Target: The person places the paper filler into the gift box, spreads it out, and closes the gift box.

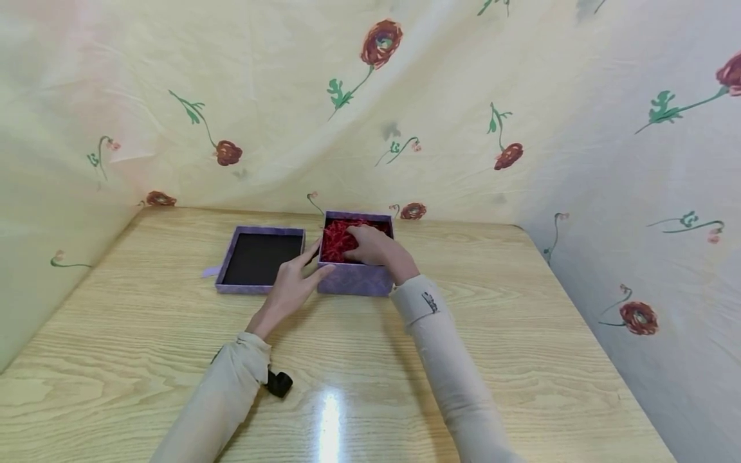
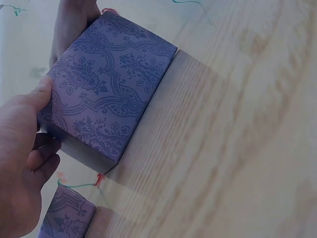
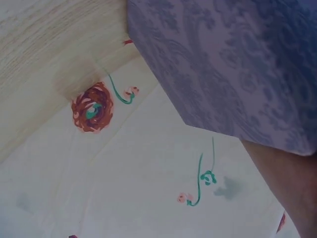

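Note:
A purple box (image 1: 356, 280) with a dark damask pattern stands on the table, filled with red shredded paper (image 1: 337, 241). My left hand (image 1: 292, 283) holds its near left corner, thumb on the front face and fingers along the left side; in the left wrist view the bent fingers lie against that side of the box (image 2: 104, 89). From the right, my right hand (image 1: 372, 244) reaches over the rim into the box, thumb and forefinger spread apart at the red paper. The box wall (image 3: 223, 69) hides the right fingers in the right wrist view.
Left of the box lies its purple lid (image 1: 260, 289), black inside turned up, with a lilac ribbon tab (image 1: 211, 272). A small black object (image 1: 280, 384) sits by the left sleeve. Flowered cloth (image 1: 278, 96) hangs behind and along the table's sides.

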Motion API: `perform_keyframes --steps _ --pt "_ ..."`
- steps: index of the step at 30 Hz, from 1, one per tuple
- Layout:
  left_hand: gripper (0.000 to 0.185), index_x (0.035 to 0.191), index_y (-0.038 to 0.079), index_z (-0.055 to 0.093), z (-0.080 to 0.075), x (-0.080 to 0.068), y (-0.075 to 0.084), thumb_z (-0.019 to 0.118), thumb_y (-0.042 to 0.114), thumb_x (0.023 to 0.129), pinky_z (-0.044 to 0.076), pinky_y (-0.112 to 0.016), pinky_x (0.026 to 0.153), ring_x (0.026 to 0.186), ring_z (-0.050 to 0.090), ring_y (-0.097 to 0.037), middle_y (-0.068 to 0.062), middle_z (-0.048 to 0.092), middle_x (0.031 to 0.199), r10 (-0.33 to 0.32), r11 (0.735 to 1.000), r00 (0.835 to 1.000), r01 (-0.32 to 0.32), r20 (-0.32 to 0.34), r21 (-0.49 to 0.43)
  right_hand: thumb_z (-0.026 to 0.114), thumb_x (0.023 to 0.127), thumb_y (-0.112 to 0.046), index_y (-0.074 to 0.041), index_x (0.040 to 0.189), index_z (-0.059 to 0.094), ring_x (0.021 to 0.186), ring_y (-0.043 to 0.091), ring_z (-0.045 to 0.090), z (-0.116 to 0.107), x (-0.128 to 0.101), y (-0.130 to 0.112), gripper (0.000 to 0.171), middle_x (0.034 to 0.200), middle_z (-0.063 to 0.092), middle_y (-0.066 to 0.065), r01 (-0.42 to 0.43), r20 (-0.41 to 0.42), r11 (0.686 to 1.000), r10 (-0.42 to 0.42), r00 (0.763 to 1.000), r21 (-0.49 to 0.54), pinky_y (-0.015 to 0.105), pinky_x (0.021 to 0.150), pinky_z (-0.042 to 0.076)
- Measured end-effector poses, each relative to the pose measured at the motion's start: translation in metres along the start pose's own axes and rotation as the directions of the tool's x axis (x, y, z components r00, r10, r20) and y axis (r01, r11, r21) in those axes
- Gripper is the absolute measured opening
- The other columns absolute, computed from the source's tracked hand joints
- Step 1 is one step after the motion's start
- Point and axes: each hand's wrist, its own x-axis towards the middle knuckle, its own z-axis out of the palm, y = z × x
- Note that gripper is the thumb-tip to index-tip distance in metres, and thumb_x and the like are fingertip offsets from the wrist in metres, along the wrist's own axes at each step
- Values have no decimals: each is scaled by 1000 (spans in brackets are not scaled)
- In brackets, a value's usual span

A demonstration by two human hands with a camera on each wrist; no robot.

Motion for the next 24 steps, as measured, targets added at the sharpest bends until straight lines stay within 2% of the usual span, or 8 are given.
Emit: perform_keyframes --steps 2,4,6,9,13,16,21,24 --pt "68 150 30 30 1 0 0 59 50 91 42 -44 87 84 63 -36 -6 35 149 -3 1000 1000 3 0 -4 59 95 -29 -2 139 46 120 26 50 -2 -4 -3 53 131 53 14 -7 14 1000 7 1000 11 38 99 39" --pt "69 150 30 30 2 0 -1 58 50 91 41 -43 86 86 63 -35 -7 34 149 -3 1000 1000 3 0 -11 58 96 -32 -1 141 43 124 27 47 -4 -8 -6 56 135 51 15 -16 19 1000 16 1000 12 39 102 37" --pt "69 150 28 31 2 0 0 58 50 91 42 -44 91 114 54 -33 -6 34 149 -1 1000 1000 1 0 -14 56 97 -35 -2 143 40 126 28 45 -7 -13 -9 59 138 48 15 -31 11 1000 31 999 4 40 102 36" --pt "69 150 28 31 2 0 -1 58 51 91 38 -49 99 131 39 -28 -6 35 149 -4 1000 1000 4 1 -18 55 96 -41 -6 143 42 123 31 47 -9 -21 -16 60 136 48 16 -45 -56 998 43 998 -39 44 100 37" --pt "69 149 29 31 1 1 0 58 51 90 36 -48 101 133 36 -25 -3 36 148 -6 1000 1000 6 -3 -4 55 94 -46 -13 141 45 122 36 44 -12 -34 -27 59 137 46 14 -67 -206 996 53 977 -63 53 100 34" --pt "69 149 28 31 0 2 1 58 51 90 36 -47 102 133 36 -24 -2 37 147 -5 1000 1000 5 -5 7 53 96 -44 -20 145 41 131 38 32 -10 -38 -30 56 146 36 12 -31 -259 998 15 966 -59 60 102 27" --pt "70 149 24 32 1 2 1 58 50 90 36 -47 102 132 37 -24 -6 37 147 -7 1000 1000 7 -1 8 41 102 -41 -34 148 34 141 39 6 -1 -32 -26 48 157 18 3 30 -126 999 -35 991 -40 68 103 12" --pt "70 150 23 31 1 2 1 58 50 91 36 -48 101 132 38 -27 -8 36 148 -13 1000 1000 13 12 5 37 103 -40 -31 149 35 143 35 3 3 -24 -19 47 157 17 4 32 -23 999 -32 999 4 65 106 8"
